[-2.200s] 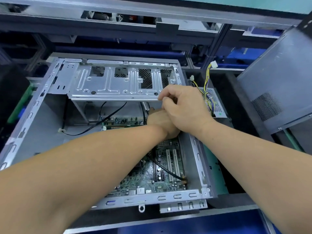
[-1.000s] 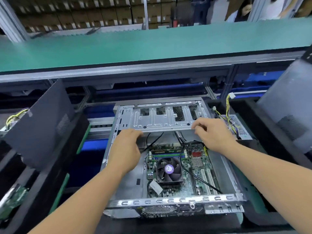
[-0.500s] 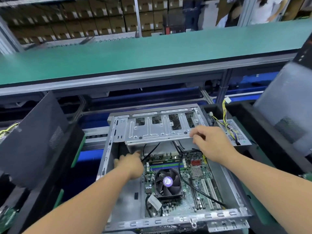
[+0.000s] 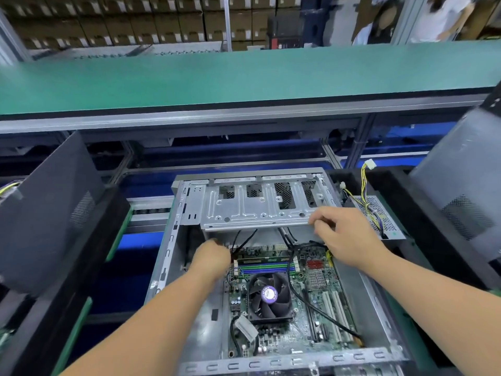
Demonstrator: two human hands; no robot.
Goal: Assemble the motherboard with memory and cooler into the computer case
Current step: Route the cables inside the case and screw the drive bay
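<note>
With the motherboard [image 4: 287,308] already lying in the case [image 4: 379,310], cables [image 4: 244,241] are seemingly being pinched by the blurred left hand [image 4: 212,255] while the drive cage [image 4: 257,204] is being gripped by right fingers [image 4: 318,222]; tucking likely follows.

Open computer case [image 4: 379,308] sits on a black tray [image 4: 423,240] on the lower level. Power supply [image 4: 379,215] lies just beside the case, right. Green-topped table [image 4: 244,77] runs behind.

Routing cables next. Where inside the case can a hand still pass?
Free: bare grey case floor between the case's left wall and the green motherboard. Crowded: under the silver drive cage, where the left hand is among black cables; the right hand is at the cage edge.
</note>
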